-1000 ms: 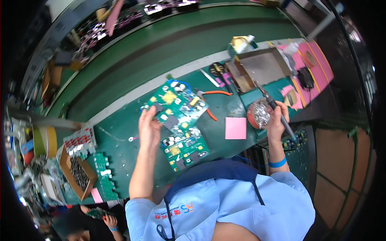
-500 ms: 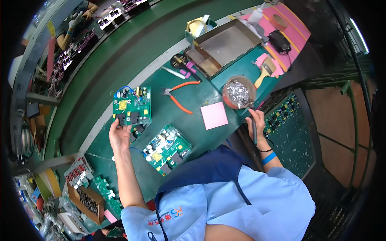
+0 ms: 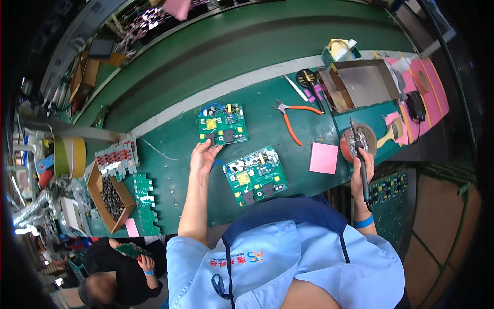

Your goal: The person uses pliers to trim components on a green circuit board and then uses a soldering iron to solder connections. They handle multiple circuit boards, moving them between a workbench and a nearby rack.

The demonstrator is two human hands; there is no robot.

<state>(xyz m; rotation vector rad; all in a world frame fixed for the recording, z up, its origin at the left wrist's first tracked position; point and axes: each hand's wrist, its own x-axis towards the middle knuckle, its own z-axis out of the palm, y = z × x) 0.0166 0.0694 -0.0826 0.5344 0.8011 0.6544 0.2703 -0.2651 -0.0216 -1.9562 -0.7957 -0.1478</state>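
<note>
My left hand [image 3: 204, 156] pinches the near edge of a green circuit board [image 3: 223, 123] carrying a blue wire, yellow parts and black blocks. Closer to my body a second, similar circuit board [image 3: 257, 176] lies on the green bench. In my right hand [image 3: 362, 175] is a soldering iron [image 3: 364, 181], its fingers wrapped round the dark handle. The iron's metal tip points up and away, over a round reddish tin [image 3: 345, 145] filled with silvery metal scraps. A pink square pad [image 3: 323, 158] lies between the second board and the tin.
Orange-handled cutters [image 3: 292, 123], tweezers [image 3: 295, 87] and a black round stand [image 3: 307, 78] lie farther back. A metal tray [image 3: 363, 82] and a brush [image 3: 389, 133] are at right. At left sits a cardboard box [image 3: 116, 213] of small parts; a co-worker [image 3: 121, 268] holds a board beyond.
The view has turned, so the bench appears shifted right. The soldering iron's tip has come up above the tin's contents. My left hand keeps hold of the same board.
</note>
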